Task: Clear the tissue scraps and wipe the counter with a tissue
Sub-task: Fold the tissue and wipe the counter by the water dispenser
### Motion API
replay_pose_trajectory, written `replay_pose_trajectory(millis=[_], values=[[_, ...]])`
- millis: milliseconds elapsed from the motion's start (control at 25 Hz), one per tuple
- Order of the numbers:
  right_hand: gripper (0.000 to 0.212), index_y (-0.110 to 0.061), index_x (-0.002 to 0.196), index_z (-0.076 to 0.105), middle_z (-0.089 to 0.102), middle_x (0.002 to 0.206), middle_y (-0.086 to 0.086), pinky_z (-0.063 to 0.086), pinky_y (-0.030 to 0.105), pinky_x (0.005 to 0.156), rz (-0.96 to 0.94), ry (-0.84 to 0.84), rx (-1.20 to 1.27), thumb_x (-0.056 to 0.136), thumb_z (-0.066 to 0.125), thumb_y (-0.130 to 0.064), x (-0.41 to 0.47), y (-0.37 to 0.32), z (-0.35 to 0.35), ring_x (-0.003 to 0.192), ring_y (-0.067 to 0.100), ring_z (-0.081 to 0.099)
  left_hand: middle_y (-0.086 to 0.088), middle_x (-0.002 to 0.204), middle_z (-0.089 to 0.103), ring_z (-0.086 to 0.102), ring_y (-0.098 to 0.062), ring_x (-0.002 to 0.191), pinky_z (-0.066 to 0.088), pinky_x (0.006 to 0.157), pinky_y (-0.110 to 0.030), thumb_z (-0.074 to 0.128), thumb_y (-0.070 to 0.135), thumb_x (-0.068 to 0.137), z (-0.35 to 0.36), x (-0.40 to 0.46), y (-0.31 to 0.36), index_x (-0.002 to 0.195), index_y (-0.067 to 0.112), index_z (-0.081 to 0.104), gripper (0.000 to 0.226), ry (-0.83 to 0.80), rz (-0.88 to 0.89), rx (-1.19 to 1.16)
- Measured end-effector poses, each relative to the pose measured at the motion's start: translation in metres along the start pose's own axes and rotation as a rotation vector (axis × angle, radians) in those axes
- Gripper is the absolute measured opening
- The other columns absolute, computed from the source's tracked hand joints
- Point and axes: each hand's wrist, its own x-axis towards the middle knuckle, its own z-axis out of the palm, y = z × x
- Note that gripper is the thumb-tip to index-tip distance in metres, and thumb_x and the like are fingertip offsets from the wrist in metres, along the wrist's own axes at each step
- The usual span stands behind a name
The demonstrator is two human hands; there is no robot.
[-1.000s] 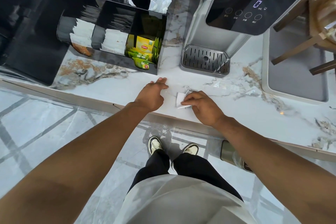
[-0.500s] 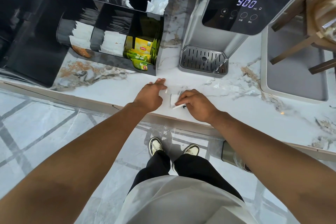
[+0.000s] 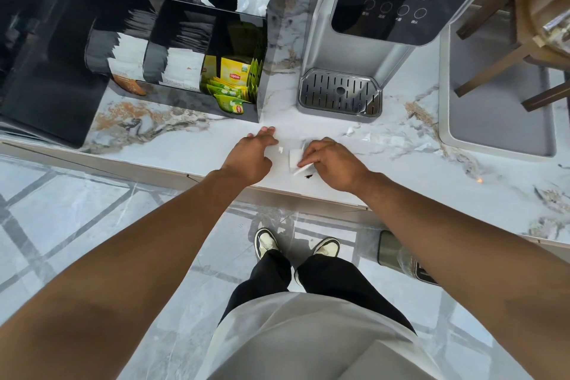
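Note:
My right hand [image 3: 331,162] presses a folded white tissue [image 3: 295,159] flat on the marble counter [image 3: 185,145] near its front edge. My left hand [image 3: 252,154] lies palm down just left of it, fingers together, holding nothing. A tiny white scrap [image 3: 280,149] sits between the two hands. A small dark crumb [image 3: 308,176] lies just below the tissue. More white tissue scraps [image 3: 350,131] are scattered to the right, toward the tray, one of them a scrap [image 3: 424,146] near its corner.
A grey water dispenser with drip grate [image 3: 339,94] stands behind my hands. A black organizer [image 3: 185,102] with sachets and tea bags is at the back left. A grey tray [image 3: 493,120] holds a wooden stand at the right. A bin [image 3: 391,251] stands on the floor below.
My right hand has slid the tissue leftward along the counter toward my left hand, which has stayed put. A dark crumb now shows below the tissue.

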Motion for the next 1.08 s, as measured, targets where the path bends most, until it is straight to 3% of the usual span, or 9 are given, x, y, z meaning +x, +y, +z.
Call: replay_pose_trajectory(millis=[120,200,320,400,520,640,880,1080], values=[[0.041,-0.015,0.117,0.07,0.052,0.11,0.01,0.038,0.034,0.105,0.245,0.234,0.009,0.087,0.053,0.006,-0.024,0.008,0.012,0.106,0.027,0.047,0.006,0.159,0.028,0.026,-0.024,0.147,0.019,0.117,-0.028,0.051,0.0,0.086,0.0,-0.001,0.0,0.138,0.016,0.052,0.055,0.0,-0.001,-0.018],[0.041,-0.014,0.126,0.065,0.048,0.107,0.011,0.039,0.032,0.103,0.324,0.282,0.057,0.087,0.057,-0.001,-0.038,0.001,0.026,0.104,0.029,0.047,0.005,0.16,0.028,0.025,-0.025,0.147,0.019,0.117,-0.029,0.051,0.0,0.086,0.0,-0.002,0.001,0.138,0.016,0.052,0.055,-0.001,-0.004,-0.029],[0.045,-0.012,0.13,0.06,0.053,0.11,0.007,0.04,0.033,0.104,0.363,0.216,0.145,0.085,0.062,-0.021,-0.044,-0.017,0.037,0.108,0.027,0.05,0.005,0.16,0.028,0.026,-0.026,0.147,0.021,0.118,-0.031,0.051,0.001,0.086,0.0,-0.001,0.001,0.138,0.016,0.052,0.054,-0.008,-0.008,-0.028],[0.047,-0.011,0.127,0.063,0.059,0.111,0.007,0.041,0.035,0.104,0.361,0.207,0.144,0.084,0.054,-0.029,-0.043,-0.026,0.037,0.107,0.026,0.053,0.005,0.159,0.028,0.027,-0.027,0.146,0.022,0.119,-0.032,0.052,0.001,0.086,-0.001,-0.001,0.001,0.138,0.016,0.052,0.054,-0.015,-0.009,-0.023],[0.037,-0.01,0.123,0.065,0.063,0.116,0.012,0.044,0.036,0.101,0.325,0.239,0.135,0.091,0.047,-0.017,-0.044,-0.029,0.035,0.108,0.029,0.056,0.004,0.16,0.028,0.027,-0.027,0.146,0.023,0.118,-0.032,0.053,0.001,0.086,-0.001,-0.001,0.0,0.138,0.017,0.052,0.055,-0.017,-0.012,-0.031],[0.03,-0.008,0.12,0.065,0.058,0.117,0.01,0.047,0.034,0.096,0.291,0.243,0.081,0.093,0.053,-0.01,-0.041,-0.025,0.032,0.103,0.026,0.058,0.004,0.161,0.026,0.026,-0.031,0.146,0.025,0.118,-0.035,0.052,0.001,0.086,-0.001,-0.001,0.001,0.14,0.018,0.05,0.057,-0.035,-0.037,-0.048],[0.027,-0.01,0.119,0.069,0.062,0.117,0.01,0.042,0.031,0.1,0.206,0.103,-0.087,0.094,0.06,-0.017,-0.034,-0.02,0.022,0.11,0.028,0.057,0.003,0.161,0.025,0.023,-0.032,0.147,0.023,0.119,-0.035,0.051,0.0,0.087,-0.001,-0.001,0.001,0.142,0.019,0.048,0.058,-0.045,-0.046,-0.054],[0.036,-0.011,0.106,0.072,0.065,0.11,0.01,0.051,0.039,0.083,0.153,-0.017,-0.43,0.1,0.04,-0.028,-0.028,-0.042,0.013,0.102,0.033,0.061,0.005,0.161,0.026,0.023,-0.031,0.147,0.022,0.12,-0.035,0.051,-0.001,0.086,0.0,0.0,-0.001,0.141,0.018,0.049,0.058,-0.037,-0.041,-0.064]])
